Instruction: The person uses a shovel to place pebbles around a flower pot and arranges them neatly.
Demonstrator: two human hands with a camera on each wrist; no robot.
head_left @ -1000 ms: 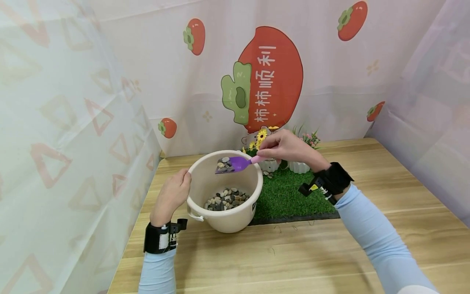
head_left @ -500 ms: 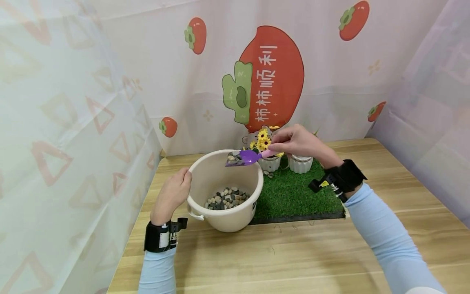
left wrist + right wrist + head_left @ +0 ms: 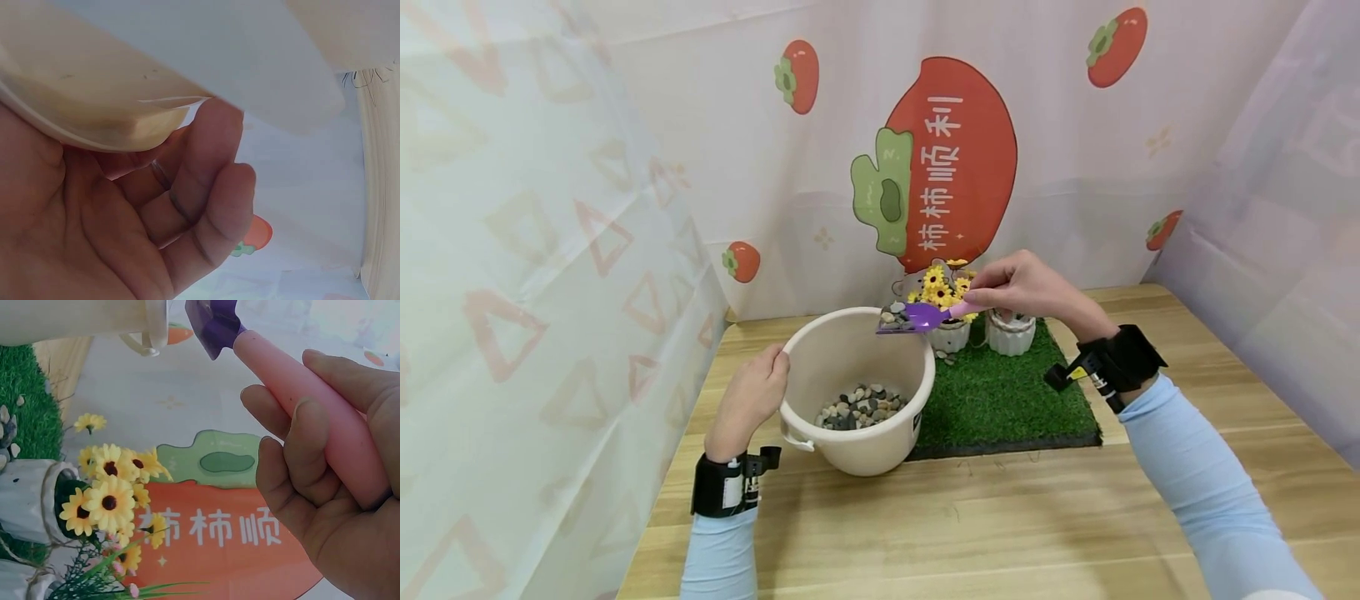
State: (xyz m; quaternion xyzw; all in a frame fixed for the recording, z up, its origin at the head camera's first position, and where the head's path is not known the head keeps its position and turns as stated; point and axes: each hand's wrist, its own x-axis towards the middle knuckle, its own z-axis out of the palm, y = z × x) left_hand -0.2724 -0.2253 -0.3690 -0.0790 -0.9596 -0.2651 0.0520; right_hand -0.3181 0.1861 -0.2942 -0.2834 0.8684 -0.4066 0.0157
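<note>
A cream bucket (image 3: 865,454) stands on the table with pebbles (image 3: 863,407) lying in its bottom. My left hand (image 3: 751,398) grips the bucket's left rim; in the left wrist view its fingers curl round the rim's underside. My right hand (image 3: 1026,292) holds a small shovel by its pink handle (image 3: 306,400). The purple shovel blade (image 3: 925,317) bears several pebbles and hangs over the bucket's back right rim, roughly level. In the right wrist view only part of the blade shows, and its load is out of sight.
Right of the bucket lies an artificial grass mat (image 3: 1007,400). Two white pots stand on its back part, one with yellow flowers (image 3: 109,494), the other pot (image 3: 1011,335) partly behind my right hand. A few loose pebbles (image 3: 944,357) lie near the pots. A printed curtain (image 3: 820,167) hangs behind.
My right hand has moved to the right and slightly up, carrying the loaded shovel from over the bucket's middle toward its right rim. My left hand has kept its grip on the rim.
</note>
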